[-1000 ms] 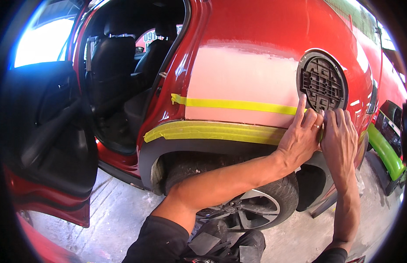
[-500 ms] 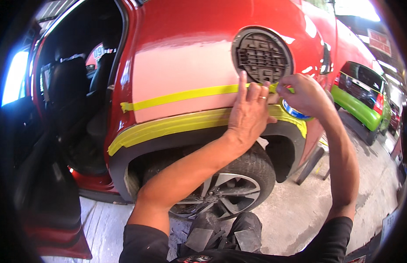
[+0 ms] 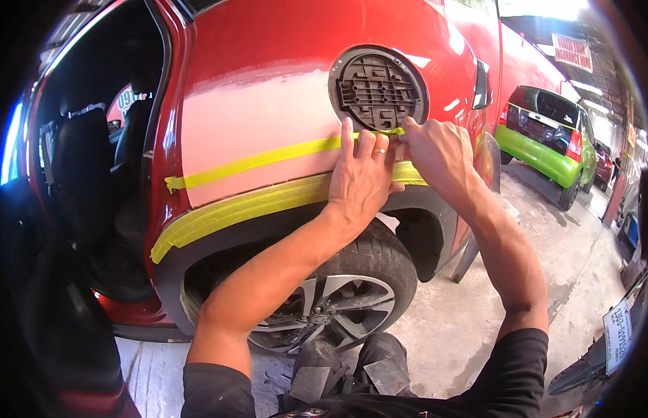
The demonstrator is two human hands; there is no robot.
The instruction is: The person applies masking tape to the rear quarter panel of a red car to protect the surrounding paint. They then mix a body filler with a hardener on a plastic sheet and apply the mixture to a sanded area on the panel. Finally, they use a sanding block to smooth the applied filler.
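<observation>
A thin yellow masking tape strip (image 3: 254, 166) runs across the pale pink patch (image 3: 247, 122) on a red car's rear side panel (image 3: 282, 42). My left hand (image 3: 362, 174) presses against the strip below the round dark fuel-filler recess (image 3: 379, 89), index finger stretched up and the other fingers bent; it grips nothing. Just to its right, my right hand (image 3: 442, 153) is closed on the tape's end at the recess's lower edge. Its roll is hidden behind that hand. Wider yellow tape (image 3: 233, 217) covers the wheel arch's upper edge.
The rear wheel (image 3: 352, 306) stands below my arms, in front of my knees. At left, a rear door opening (image 3: 108, 174) shows dark seats. A green and black car (image 3: 540, 146) is parked beyond, on the concrete floor (image 3: 470, 334). A plate (image 3: 616, 338) shows at the lower right.
The view has shifted, so the car sits further left. My right hand has turned knuckles-up, and the tape roll that showed beneath it is now hidden. My left hand stays below the recess.
</observation>
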